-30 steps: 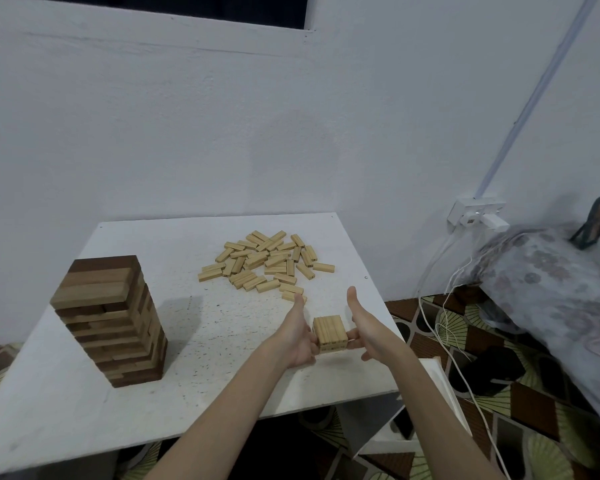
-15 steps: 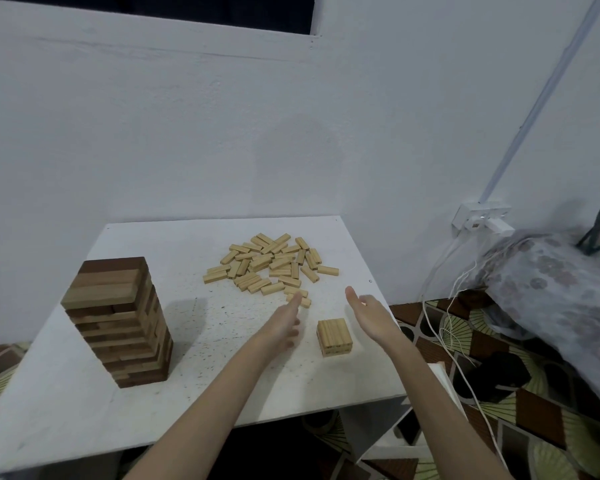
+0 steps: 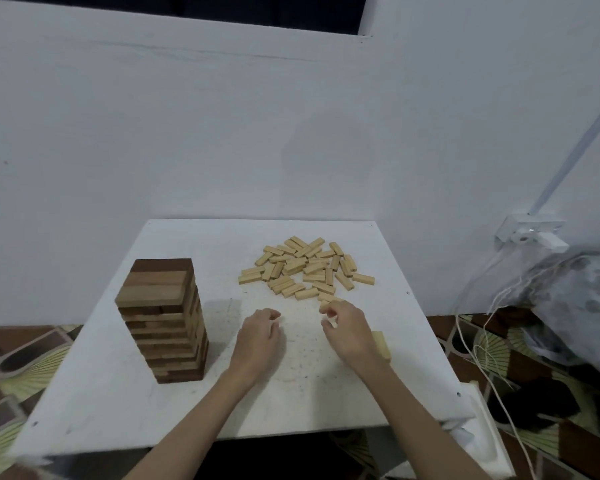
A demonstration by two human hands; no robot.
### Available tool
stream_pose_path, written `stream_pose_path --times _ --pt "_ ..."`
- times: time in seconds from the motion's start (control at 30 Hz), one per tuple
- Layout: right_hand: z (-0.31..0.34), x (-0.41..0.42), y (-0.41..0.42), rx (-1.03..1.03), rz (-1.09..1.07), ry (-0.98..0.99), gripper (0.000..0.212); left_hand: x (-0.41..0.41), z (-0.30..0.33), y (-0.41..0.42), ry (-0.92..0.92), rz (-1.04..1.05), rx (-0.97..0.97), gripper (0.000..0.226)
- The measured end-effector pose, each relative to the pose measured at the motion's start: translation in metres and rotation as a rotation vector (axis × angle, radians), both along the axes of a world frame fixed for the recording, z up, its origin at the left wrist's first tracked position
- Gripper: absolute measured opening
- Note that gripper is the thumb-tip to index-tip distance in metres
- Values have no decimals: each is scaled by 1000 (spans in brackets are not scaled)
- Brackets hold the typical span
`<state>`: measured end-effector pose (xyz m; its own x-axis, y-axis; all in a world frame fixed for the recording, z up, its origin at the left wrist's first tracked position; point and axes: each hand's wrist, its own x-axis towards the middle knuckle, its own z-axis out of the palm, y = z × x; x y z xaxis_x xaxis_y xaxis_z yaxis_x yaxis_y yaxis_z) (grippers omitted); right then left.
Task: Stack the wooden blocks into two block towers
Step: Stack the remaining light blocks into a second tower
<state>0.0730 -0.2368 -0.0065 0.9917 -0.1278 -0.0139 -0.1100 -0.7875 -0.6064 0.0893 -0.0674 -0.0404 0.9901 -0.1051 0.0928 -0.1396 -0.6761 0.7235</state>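
1. Pale wood of the small stack (image 3: pixel 381 345) shows only as a corner behind the right hand (image 3: pixel 349 332), whose curled fingertips seem to pinch a loose block; blur leaves it unsure.
2. One dark tower (image 3: pixel 163 320) stands left; one scattered pile of blocks (image 3: pixel 305 268) lies beyond the hands, too many to count.
3. Left hand (image 3: pixel 258 337) hovers, fingers loosely curled, holding nothing, over the white table (image 3: pixel 101 403) set against a white wall (image 3: pixel 222 133).

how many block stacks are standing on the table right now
2: the tall dark tower at the table's left, and a low light stack near the right edge, mostly hidden behind the right hand.
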Motion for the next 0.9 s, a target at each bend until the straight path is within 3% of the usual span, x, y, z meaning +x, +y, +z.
stream_pose_path --times 0.17,0.3,0.43,0.77,0.9 --pt "3 38 -22 -127 -17 127 39 35 4 -14 -147 -143 219 29" --pt "1 55 -29 -244 44 251 53 54 3 -38 -130 -305 498 42" --pt "-7 67 -31 -283 49 292 56 59 0 -54 -87 -330 620 49" --pt "-20 72 -37 -265 -14 285 32 62 -9 -63 -114 -219 585 37" --pt "-13 71 -38 -191 56 330 36 59 -12 -53 -83 -156 376 30"
